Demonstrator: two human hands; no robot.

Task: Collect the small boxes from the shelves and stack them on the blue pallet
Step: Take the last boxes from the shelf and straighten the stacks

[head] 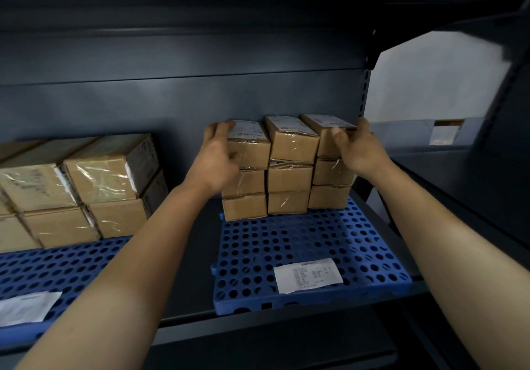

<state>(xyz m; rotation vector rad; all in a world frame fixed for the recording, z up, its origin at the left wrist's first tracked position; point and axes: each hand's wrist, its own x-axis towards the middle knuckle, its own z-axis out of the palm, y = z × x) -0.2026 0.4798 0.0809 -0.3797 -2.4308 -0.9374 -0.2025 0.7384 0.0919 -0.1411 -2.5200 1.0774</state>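
Several small brown cardboard boxes (289,166) stand in three columns, three high, at the back of a blue perforated pallet (304,252) on the dark shelf. My left hand (218,160) grips the left side of the top left box (251,146), fingers curled over its top corner and thumb on its front. My right hand (358,149) grips the top right box (329,131), thumb on its front face and fingers round its far right side. The back faces of the boxes are hidden.
Larger taped cartons (86,186) sit on a second blue pallet (57,269) to the left. White paper labels (308,275) lie on both pallets' front parts. A shelf upright (365,88) stands just right of the boxes; a shelf board hangs overhead.
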